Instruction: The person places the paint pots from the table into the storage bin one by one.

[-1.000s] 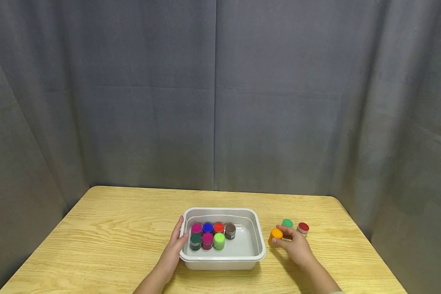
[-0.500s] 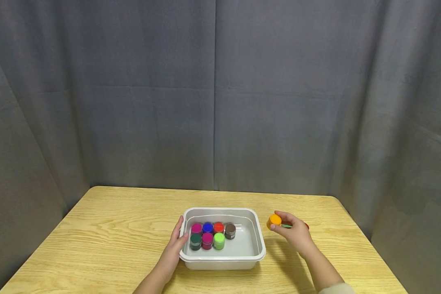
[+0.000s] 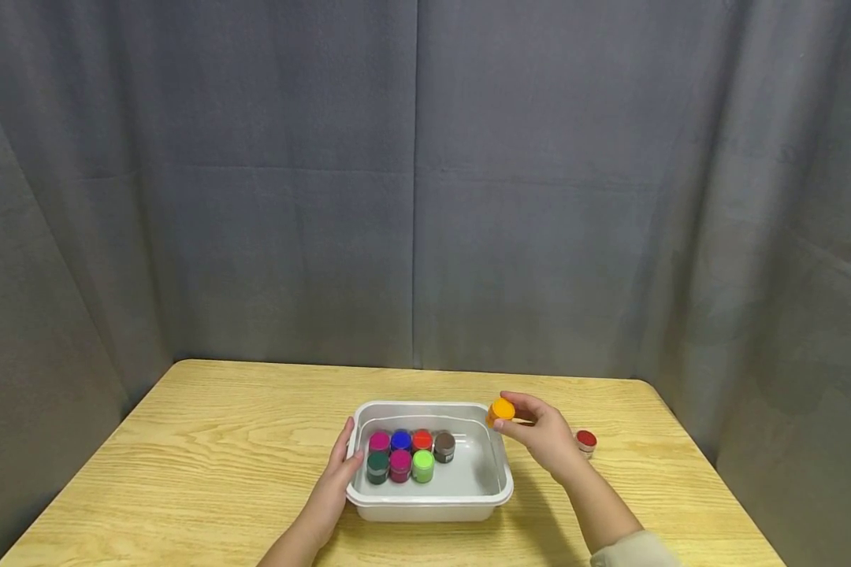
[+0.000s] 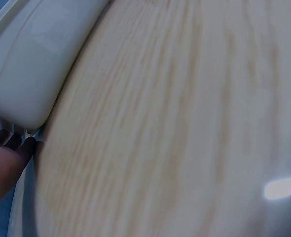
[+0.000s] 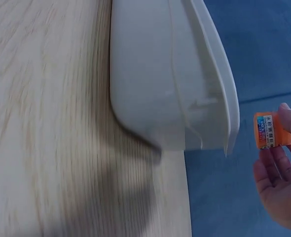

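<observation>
My right hand (image 3: 542, 429) pinches an orange paint jar (image 3: 501, 411) between thumb and fingers, up at the right back corner of a light grey plastic tub (image 3: 432, 512). Its printed label faces the right wrist view, where the orange jar (image 5: 271, 130) is beyond the tub's rim. My left hand (image 3: 335, 484) holds the tub's left side, thumb over the rim and fingers along the outer wall. Inside the tub, several paint jars stand upright in two rows on the left: magenta, blue, red and brown (image 3: 444, 446) behind, dark green, magenta and light green (image 3: 423, 466) in front.
A dark red jar (image 3: 585, 442) stands on the wooden table (image 3: 220, 457) just beyond my right wrist. The right part of the tub floor (image 3: 468, 476) shows bare. Grey curtains (image 3: 411, 197) rise behind the table and on both sides.
My right hand has lifted the orange jar off the table and carried it left to the tub's rim. The green jar is now hidden by that hand. The left hand stays put.
</observation>
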The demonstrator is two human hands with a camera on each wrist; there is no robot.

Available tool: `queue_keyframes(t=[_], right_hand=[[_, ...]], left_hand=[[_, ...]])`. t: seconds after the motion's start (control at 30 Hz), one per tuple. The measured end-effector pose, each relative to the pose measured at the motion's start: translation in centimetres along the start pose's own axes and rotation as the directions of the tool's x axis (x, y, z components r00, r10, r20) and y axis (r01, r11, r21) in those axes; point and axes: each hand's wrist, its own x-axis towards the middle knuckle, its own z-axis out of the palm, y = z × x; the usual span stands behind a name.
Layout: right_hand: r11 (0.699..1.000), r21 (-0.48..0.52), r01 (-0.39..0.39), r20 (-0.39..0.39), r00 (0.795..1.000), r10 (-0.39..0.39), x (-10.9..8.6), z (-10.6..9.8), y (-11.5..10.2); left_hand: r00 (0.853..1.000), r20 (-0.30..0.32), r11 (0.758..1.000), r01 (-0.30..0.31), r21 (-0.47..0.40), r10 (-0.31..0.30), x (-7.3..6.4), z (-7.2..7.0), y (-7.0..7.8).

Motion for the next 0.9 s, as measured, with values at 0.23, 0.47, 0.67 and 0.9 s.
queue_keyframes(t=[0.23, 0.47, 0.67, 0.9], right_hand=[[0.998, 0.064, 0.003, 0.054, 0.999, -0.007, 0.4, 2.2, -0.8], [0.999, 0.052, 0.005, 0.091, 0.996, -0.010, 0.7, 4.4, -1.3], [1.000, 0.014, -0.001, 0.137, 0.991, -0.001, 0.7, 5.9, -1.4], [0.996, -0.091, 0.016, 0.179, 0.984, 0.001, 0.8, 7.3, -1.1]], left_hand=[[1.000, -0.005, 1.000, -0.006, 0.013, 0.006, -0.1, 0.0, 0.0], [1.000, -0.009, 1.000, 0.003, 0.013, -0.003, -0.1, 0.1, 0.2], [1.000, -0.006, 1.000, -0.006, -0.003, 0.006, -0.2, 0.1, 0.2], [1.000, -0.011, 1.000, -0.012, 0.000, 0.012, -0.2, 0.1, 0.1]])
